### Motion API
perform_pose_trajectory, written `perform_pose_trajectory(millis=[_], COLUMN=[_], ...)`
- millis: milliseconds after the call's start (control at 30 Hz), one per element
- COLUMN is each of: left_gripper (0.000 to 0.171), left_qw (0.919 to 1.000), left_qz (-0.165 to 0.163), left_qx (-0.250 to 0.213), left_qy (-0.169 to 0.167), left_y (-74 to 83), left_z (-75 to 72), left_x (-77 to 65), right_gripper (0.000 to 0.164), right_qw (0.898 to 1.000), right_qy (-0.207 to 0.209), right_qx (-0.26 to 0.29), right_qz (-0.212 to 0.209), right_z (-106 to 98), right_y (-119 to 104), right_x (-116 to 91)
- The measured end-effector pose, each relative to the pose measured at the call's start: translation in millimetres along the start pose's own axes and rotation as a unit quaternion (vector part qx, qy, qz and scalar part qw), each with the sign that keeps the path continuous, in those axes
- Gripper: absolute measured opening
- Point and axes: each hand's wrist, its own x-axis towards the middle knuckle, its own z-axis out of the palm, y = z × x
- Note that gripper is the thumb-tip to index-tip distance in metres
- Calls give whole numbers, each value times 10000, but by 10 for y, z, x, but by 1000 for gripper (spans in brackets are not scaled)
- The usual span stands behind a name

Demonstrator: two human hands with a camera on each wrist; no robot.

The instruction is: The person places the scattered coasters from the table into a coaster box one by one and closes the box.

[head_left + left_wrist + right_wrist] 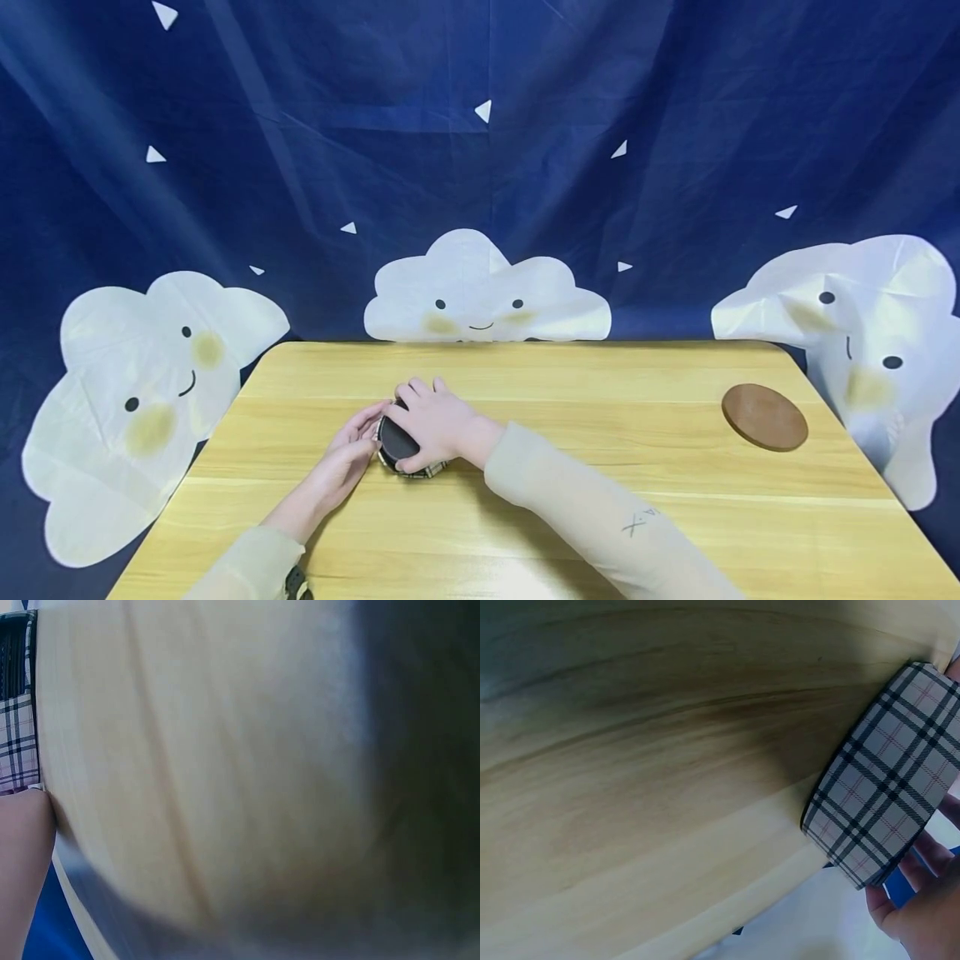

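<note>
A round case with a black top [396, 440] and plaid sides rests on the wooden table, left of centre. My right hand [435, 423] lies across its top, fingers over the far edge and thumb at the near edge, gripping it. The left hand [351, 450] holds the case's left side between thumb and fingers. Close up, the right wrist view shows the white, black and red plaid side [885, 776] with fingertips [881, 904] against it. In the left wrist view a piece of the plaid [16, 742] shows below a black ridged part.
A brown round disc [765, 417] lies flat near the table's right edge. The wooden table [600, 375] ends at a dark blue curtain [480, 167] printed with white clouds. A black strap [297, 583] sits at the left cuff.
</note>
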Motion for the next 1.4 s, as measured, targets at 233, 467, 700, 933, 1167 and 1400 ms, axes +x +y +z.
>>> perform_pose_trajectory(millis=[233,467,700,933,1167,1400], left_gripper=[81,80,80,80,78,77], left_qw=[9998,9997,9998,9999,9997,9998], left_qz=[-135,-217,-188,-100,-150,-64], left_qx=[83,10,34,-19,5,-44], left_qy=[77,101,79,19,179,172], left_y=[34,44,44,41,3,-24], left_z=[7,7,10,14,29,38], left_x=[-6,4,7,-2,-24,-30], right_gripper=[85,86,85,88,86,84], right_qw=[10000,10000,9999,9999,9999,10000], right_qy=[26,45,76,121,119,-53], right_qx=[81,57,53,22,15,-27], right_qz=[-37,-35,-102,-82,-59,36], right_z=[3,7,-22,-58,-109,-249], right_y=[13,19,27,55,144,371], right_x=[-22,-36,-55,-80,-136,-295])
